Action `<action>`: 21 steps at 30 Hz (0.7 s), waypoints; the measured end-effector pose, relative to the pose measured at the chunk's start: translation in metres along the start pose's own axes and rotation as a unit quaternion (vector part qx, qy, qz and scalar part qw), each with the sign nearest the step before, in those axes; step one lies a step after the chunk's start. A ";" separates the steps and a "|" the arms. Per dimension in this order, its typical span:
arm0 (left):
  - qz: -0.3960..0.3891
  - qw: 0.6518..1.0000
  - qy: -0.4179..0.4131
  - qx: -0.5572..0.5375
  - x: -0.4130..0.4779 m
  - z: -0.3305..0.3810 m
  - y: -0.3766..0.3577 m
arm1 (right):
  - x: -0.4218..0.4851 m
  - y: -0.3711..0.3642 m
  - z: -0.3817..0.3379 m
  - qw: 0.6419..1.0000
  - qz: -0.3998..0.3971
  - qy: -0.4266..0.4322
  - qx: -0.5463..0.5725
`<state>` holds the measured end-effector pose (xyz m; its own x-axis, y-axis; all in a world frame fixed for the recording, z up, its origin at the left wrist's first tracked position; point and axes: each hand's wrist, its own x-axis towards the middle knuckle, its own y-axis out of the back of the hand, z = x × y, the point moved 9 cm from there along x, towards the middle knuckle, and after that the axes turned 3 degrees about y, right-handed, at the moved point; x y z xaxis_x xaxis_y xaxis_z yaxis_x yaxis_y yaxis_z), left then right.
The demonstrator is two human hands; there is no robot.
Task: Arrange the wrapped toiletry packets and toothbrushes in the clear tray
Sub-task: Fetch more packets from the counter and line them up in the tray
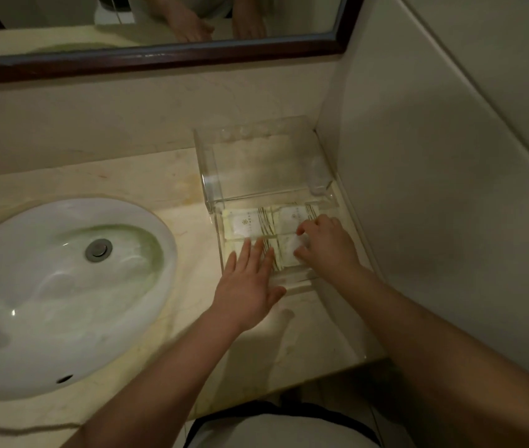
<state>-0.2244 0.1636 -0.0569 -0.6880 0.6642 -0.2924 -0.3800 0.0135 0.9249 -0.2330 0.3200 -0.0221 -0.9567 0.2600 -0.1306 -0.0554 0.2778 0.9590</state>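
A clear acrylic tray (211, 192) stands on the beige counter by the right wall, with a raised shelf at the back. Its low front section holds several white wrapped packets with striped ends: one at the back left (245, 224), one at the back right (292, 216), one in front (285, 253). My left hand (248, 281) lies flat with straight fingers on the front left of the tray. My right hand (326, 245) has curled fingers pinching a small white packet (302, 242) over the front right part. No toothbrush is visible.
A white oval sink (53, 292) with a metal drain fills the left side of the counter. A dark-framed mirror (159, 53) runs along the back wall. A tiled wall (434, 189) closes the right side. The counter's front edge runs just below my forearms.
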 end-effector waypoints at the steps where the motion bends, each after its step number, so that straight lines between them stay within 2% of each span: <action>1: -0.006 1.000 0.003 0.006 0.000 0.000 -0.001 | -0.003 -0.005 0.000 1.000 -0.008 -0.012 0.018; 4: -0.020 1.000 0.008 0.016 0.001 0.002 -0.002 | -0.008 -0.010 -0.003 0.998 -0.016 -0.020 0.059; 7: 0.007 1.000 0.000 -0.030 -0.007 0.003 0.004 | -0.013 -0.006 -0.010 0.998 -0.006 -0.014 0.061; 11: 0.147 0.984 0.027 -0.096 -0.040 -0.019 0.041 | -0.017 -0.003 -0.054 0.995 0.012 0.036 0.093; 15: 0.307 0.918 0.134 -0.210 -0.113 -0.082 0.080 | -0.019 -0.009 -0.136 0.979 0.010 0.131 0.157; 18: 0.352 0.872 0.249 -0.233 -0.172 -0.147 0.083 | -0.031 -0.020 -0.211 0.961 -0.012 0.192 0.200; 21: 0.387 0.816 0.351 -0.248 -0.243 -0.216 0.083 | -0.055 -0.037 -0.286 0.941 -0.066 0.232 0.239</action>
<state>-0.2225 -0.1582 0.0381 -0.9590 -0.2634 0.1048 0.2527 -0.6267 0.7372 -0.2603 0.0310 0.0216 -0.9785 -0.2061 -0.0104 -0.1534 0.6928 0.7046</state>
